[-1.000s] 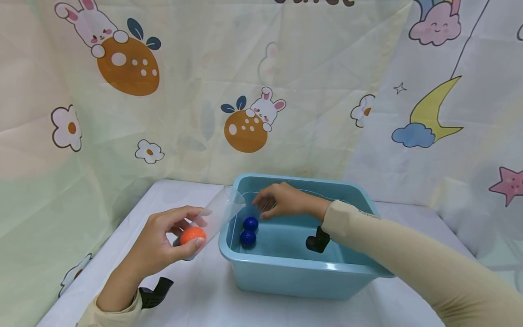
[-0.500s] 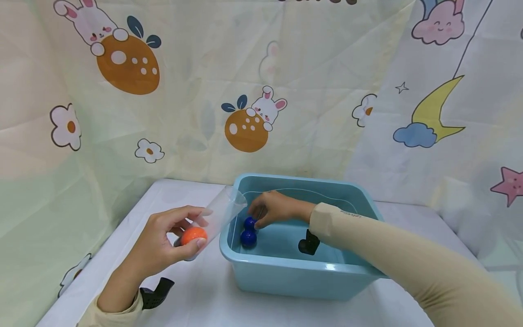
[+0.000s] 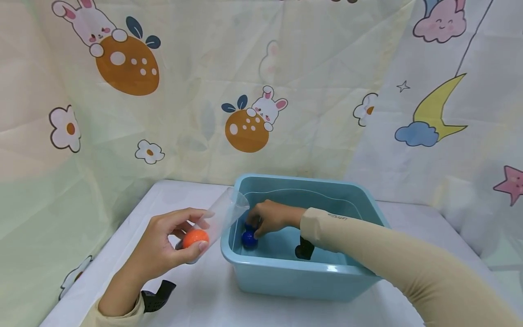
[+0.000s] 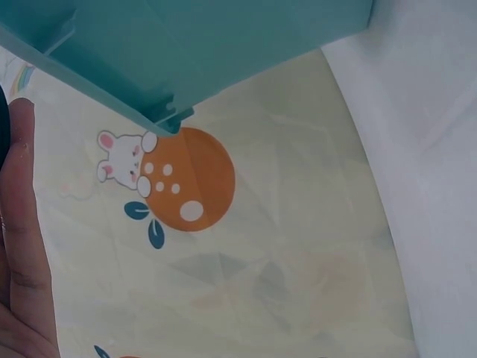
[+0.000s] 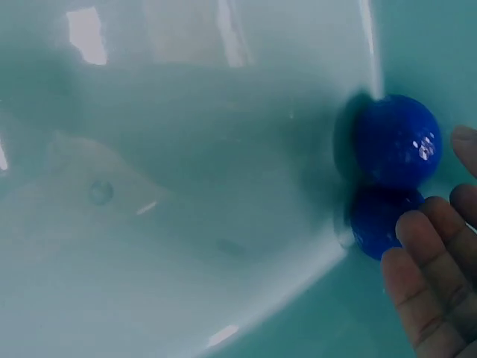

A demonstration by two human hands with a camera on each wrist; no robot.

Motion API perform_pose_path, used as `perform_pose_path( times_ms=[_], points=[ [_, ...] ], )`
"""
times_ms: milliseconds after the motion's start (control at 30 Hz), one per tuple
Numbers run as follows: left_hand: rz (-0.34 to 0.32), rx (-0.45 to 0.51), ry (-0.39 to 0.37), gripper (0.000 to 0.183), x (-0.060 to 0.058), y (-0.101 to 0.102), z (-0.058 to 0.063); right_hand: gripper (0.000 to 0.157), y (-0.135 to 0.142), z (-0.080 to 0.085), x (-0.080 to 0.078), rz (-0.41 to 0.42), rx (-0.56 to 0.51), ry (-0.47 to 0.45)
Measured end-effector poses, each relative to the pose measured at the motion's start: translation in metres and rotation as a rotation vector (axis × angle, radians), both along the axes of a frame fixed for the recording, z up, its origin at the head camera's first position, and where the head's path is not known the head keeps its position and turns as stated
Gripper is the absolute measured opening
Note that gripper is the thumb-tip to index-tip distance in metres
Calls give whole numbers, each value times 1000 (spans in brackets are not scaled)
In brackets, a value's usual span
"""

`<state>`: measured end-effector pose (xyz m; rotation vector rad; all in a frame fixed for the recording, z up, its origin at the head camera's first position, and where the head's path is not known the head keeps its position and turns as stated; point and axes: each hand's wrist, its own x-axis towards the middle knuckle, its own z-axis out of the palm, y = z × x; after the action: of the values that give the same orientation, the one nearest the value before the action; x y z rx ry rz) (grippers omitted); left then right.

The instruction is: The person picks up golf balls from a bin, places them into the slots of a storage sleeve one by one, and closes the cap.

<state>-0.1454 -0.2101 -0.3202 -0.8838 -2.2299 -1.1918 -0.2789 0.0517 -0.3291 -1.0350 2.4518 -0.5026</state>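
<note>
In the head view my left hand (image 3: 161,238) grips a clear tube (image 3: 229,211), tilted with its wide mouth up toward the tub. An orange ball (image 3: 195,237) sits at the tube's lower end. My right hand (image 3: 274,215) reaches down into the light blue tub (image 3: 294,282), over two dark blue balls. The nearer blue ball (image 3: 249,239) shows beside the thumb; the farther one is mostly covered by the fingers. The right wrist view shows fingertips right at the farther blue ball (image 5: 376,220), thumb held apart. Both balls lie together against the tub's wall.
The tub stands on a white-covered table (image 3: 196,299), its left rim close to the tube's mouth. Behind the table hangs a printed cloth (image 3: 184,104) with rabbits and flowers. Black wrist mounts (image 3: 157,297) stick out below the sleeves.
My right hand has moved left and down inside the tub, from beyond the blue balls to over the farther one. The left hand keeps the tube and orange ball nearly still.
</note>
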Motion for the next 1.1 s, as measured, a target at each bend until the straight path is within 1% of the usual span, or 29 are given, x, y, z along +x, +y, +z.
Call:
perform_pose_path(
  times_ms=[267, 400, 500, 633, 700, 933, 1100],
  points=[
    [-9, 2, 6, 45, 0, 0, 1, 41, -10, -8, 2, 21, 25, 21],
    [-17, 3, 4, 44, 0, 0, 1, 36, -13, -9, 3, 25, 38, 14],
    [-27, 6, -11, 44, -1, 0, 0, 34, -15, -10, 3, 22, 38, -5],
    [-29, 8, -17, 44, -1, 0, 0, 35, -16, -13, 3, 29, 47, -30],
    [-27, 7, -6, 45, -1, 1, -1, 36, -16, -16, 2, 42, 68, -37],
    [-33, -2, -19, 43, -2, 3, 0, 41, -17, -23, 2, 87, 129, -87],
    [-22, -2, -14, 43, -1, 4, 0, 39, -19, -27, 2, 109, 146, -100]
  ],
)
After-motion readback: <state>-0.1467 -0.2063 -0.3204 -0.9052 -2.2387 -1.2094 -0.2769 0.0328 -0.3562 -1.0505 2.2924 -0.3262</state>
